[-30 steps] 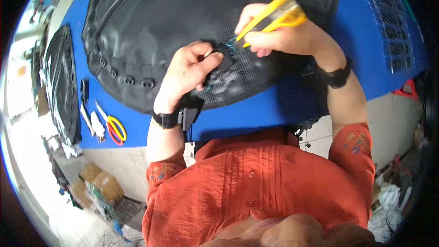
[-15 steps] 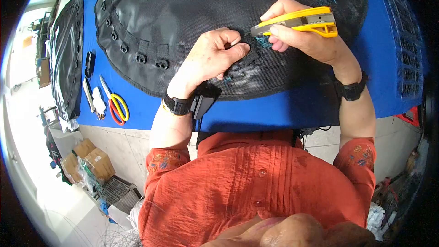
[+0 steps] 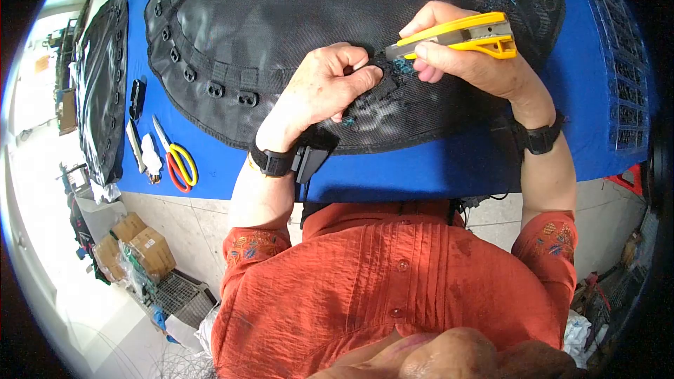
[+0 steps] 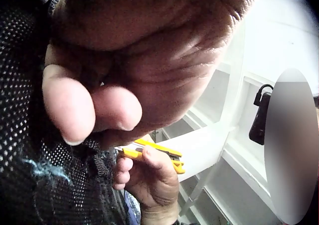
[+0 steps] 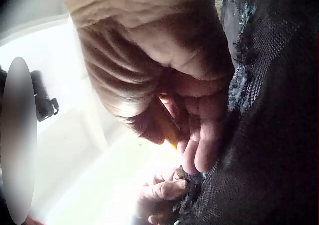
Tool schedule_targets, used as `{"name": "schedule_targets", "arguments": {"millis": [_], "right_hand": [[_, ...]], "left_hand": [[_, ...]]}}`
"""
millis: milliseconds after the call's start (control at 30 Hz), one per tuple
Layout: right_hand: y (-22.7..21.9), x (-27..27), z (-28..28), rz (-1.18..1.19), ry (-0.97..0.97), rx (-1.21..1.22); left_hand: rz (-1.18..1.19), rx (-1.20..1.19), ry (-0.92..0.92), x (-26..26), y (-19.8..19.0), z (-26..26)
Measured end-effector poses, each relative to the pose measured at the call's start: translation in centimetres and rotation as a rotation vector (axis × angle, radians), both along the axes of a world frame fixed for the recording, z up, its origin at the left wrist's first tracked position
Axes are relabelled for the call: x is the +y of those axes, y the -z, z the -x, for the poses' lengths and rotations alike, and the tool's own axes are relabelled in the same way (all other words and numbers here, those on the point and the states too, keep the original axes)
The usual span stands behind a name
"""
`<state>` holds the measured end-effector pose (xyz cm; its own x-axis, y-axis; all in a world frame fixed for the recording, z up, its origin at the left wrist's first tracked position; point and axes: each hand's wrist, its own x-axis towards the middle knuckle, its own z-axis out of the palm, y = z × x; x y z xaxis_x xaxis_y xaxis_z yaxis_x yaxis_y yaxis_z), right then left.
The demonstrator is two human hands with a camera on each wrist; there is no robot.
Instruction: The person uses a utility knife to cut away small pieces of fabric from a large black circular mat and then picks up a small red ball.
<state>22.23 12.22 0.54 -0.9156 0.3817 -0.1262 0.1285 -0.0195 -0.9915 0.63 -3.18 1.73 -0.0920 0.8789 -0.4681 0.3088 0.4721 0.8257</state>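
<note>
A large piece of black mesh fabric (image 3: 295, 14) lies on the blue table. My left hand (image 3: 319, 91) pinches a black, frayed-looking bit of webbing (image 3: 386, 84) on the mesh between thumb and forefinger. In my right hand (image 3: 484, 74) is a yellow utility knife (image 3: 477, 28), held between thumb and fingers with its blade pointing left. The blade tip is right by the webbing, close to the left fingertips. Loose teal threads (image 3: 404, 65) lie under the blade, and more teal thread (image 4: 50, 171) shows on the mesh in the left wrist view.
Black plastic buckles (image 3: 215, 90) line the fabric's left edge. Red-and-yellow-handled scissors (image 3: 181, 167) lie at the table's left front, beside a white item (image 3: 151, 154) and a small black object (image 3: 137, 98). Another folded black piece (image 3: 102, 91) lies far left. Clear plastic packs (image 3: 627, 91) sit far right.
The head view has shifted. The knife has turned from steeply tilted to nearly level, its blade by the webbing. The left hand keeps its pinch; over the last half second little moved.
</note>
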Motion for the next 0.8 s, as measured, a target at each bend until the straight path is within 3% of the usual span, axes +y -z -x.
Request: {"name": "schedule_targets", "arguments": {"millis": [467,567,800], "right_hand": [[-0.9,-0.1,-0.5,-0.047,-0.017,-0.04],[-1.5,0.6,-0.9,0.121,-0.223,-0.219],[-1.3,-0.2,-0.6,0.066,-0.169,-0.252]], "left_hand": [[0.017,0.015,-0.013,0.0,-0.1,-0.1],[0.008,0.017,-0.01,0.0,-0.1,-0.1],[0.024,0.022,-0.027,0.0,-0.1,-0.2]]}}
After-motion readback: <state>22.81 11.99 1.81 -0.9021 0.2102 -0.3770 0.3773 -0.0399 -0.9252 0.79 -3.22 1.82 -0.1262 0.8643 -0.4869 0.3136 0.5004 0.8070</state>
